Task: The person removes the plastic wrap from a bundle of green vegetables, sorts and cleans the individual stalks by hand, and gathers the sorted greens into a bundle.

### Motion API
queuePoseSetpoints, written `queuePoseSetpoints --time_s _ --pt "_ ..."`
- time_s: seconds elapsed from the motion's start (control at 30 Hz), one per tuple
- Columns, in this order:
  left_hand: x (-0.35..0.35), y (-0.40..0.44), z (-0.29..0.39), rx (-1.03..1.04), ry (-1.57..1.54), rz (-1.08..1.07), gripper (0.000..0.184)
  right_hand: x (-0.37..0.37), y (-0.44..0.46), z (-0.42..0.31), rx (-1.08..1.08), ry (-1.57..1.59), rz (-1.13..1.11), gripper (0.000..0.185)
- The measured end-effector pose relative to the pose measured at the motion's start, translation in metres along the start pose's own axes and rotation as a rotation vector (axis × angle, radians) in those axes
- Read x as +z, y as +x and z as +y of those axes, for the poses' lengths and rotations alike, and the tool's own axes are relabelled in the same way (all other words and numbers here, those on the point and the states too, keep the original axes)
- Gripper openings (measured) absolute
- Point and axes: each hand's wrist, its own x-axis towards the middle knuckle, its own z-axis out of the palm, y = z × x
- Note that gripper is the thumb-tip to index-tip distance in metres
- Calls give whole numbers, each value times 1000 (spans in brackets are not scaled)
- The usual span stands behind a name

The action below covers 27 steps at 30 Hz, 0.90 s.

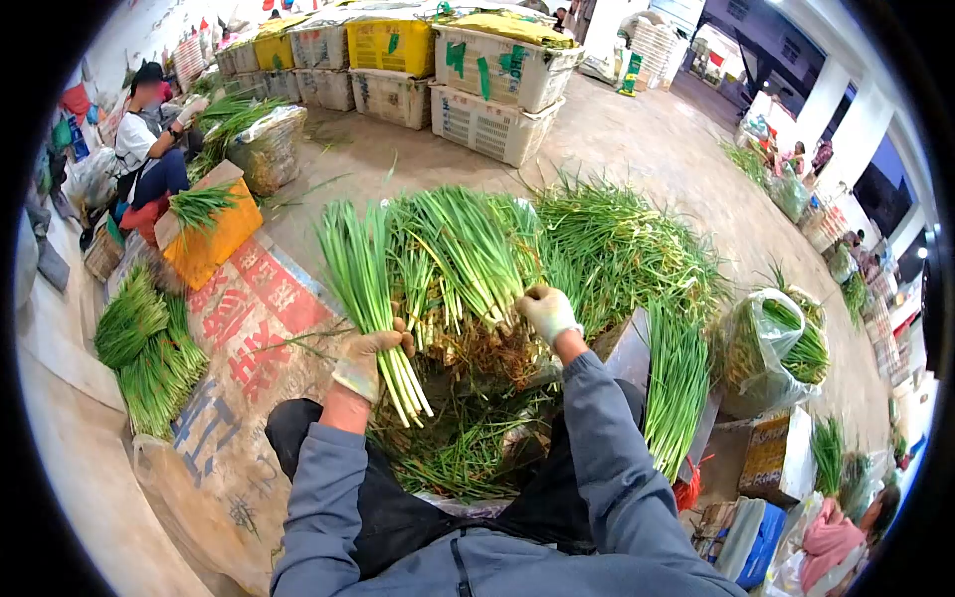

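Note:
My left hand point(360, 363), in a soiled pale glove, is wrapped around a bunch of garlic chives point(360, 269), the green leaves pointing up and away and the white stem ends toward me. My right hand point(549, 313), also gloved, has its fingers curled at the stems on the right side of a pile of chives point(458, 239). Brown roots point(512, 358) hang from that pile's near edge, just below the right hand. Trimmed green and dry scraps point(463, 453) lie between my knees.
A loose heap of chives point(627, 249) lies beyond my right hand. Neat bundles lie at right point(676, 388) and on cardboard at left point(149, 348). A filled plastic bag point(776, 348) stands at right. Crates point(497, 90) are stacked behind; a person point(149, 139) sits at left.

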Motion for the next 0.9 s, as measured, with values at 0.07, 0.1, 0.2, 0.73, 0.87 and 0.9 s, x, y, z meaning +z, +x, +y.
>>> queuePoseSetpoints --time_s 0.07,0.1,0.2,0.73,0.87,0.9 --pt "11 -4 3 -32 124 40 48 -1 -21 -13 -70 333 -33 33" --pt "3 -1 -1 -68 145 43 43 4 -32 -13 -86 319 -91 32" --pt "12 7 -17 15 264 82 38 33 -71 -23 -82 348 -232 27" --pt "11 14 -55 -150 661 327 50 101 -102 -4 -144 327 -183 33" --pt "-15 22 -61 -63 655 289 48 106 -98 10 -125 295 -138 29" --pt "-16 22 -61 -14 668 311 49 106 -97 14 -52 335 -87 28"
